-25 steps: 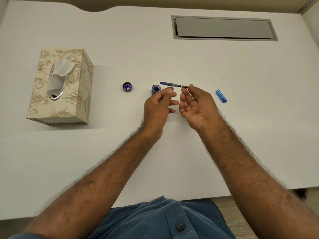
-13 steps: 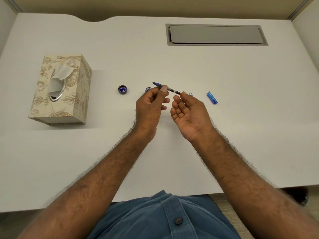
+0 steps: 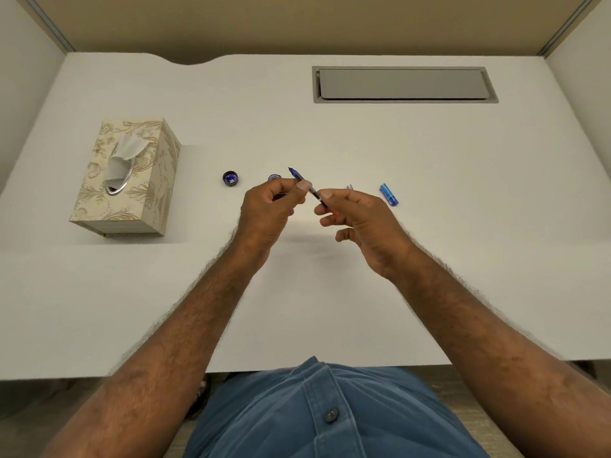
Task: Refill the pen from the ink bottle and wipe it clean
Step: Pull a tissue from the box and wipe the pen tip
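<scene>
A thin blue pen (image 3: 299, 178) is held above the white desk (image 3: 363, 153), its tip pointing up and to the far left. My left hand (image 3: 271, 213) pinches its middle between thumb and forefinger. My right hand (image 3: 360, 219) grips its rear end, where a bit of red shows. Just beyond my left hand the open ink bottle (image 3: 274, 177) stands on the desk, mostly hidden by my fingers. Its dark cap (image 3: 230, 178) lies upturned to the left of it.
A patterned tissue box (image 3: 132, 173) with a tissue sticking out stands at the left. A blue pen cap (image 3: 389, 194) and a small clear piece (image 3: 349, 187) lie to the right of my hands. A grey cable hatch (image 3: 403, 84) is set into the far desk.
Both hands have lifted the pen and tilted its tip upward. My right hand has closed from an open palm onto the pen's rear end. The view has also tilted up.
</scene>
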The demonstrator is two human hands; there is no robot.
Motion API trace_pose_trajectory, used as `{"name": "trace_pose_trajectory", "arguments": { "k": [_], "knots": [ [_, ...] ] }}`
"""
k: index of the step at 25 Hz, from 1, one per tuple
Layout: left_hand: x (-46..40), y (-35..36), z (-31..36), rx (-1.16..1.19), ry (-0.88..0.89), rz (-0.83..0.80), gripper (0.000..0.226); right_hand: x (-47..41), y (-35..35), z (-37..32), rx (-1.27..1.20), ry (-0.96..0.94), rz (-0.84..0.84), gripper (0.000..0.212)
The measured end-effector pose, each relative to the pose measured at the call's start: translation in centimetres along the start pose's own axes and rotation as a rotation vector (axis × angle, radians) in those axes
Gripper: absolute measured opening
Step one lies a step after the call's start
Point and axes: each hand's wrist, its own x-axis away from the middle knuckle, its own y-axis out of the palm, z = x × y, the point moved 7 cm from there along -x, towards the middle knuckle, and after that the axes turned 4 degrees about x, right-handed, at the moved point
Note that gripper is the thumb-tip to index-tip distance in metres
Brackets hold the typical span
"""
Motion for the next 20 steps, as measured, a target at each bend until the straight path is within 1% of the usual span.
{"name": "trace_pose_trajectory", "arguments": {
  "k": [6, 10, 14, 20],
  "knots": [
    [1.5, -0.4, 0.2, 0.041, -0.001, 0.001, 0.027, 0.5, 0.3, -0.6, 0.100, -0.062, 0.019, 0.033],
    [2.9, -0.9, 0.7, 0.041, 0.019, -0.015, 0.028, 1.1, 1.0, -0.9, 0.126, -0.097, -0.027, 0.029],
    [3.6, -1.5, 0.8, 0.045, 0.037, 0.002, 0.023, 1.6, 1.7, -0.8, 0.118, -0.126, -0.066, 0.021],
    [4.1, -2.9, -0.2, 0.088, 0.043, 0.041, 0.022, 1.1, 2.8, -0.9, 0.093, -0.137, -0.062, 0.027]
  ]
}}
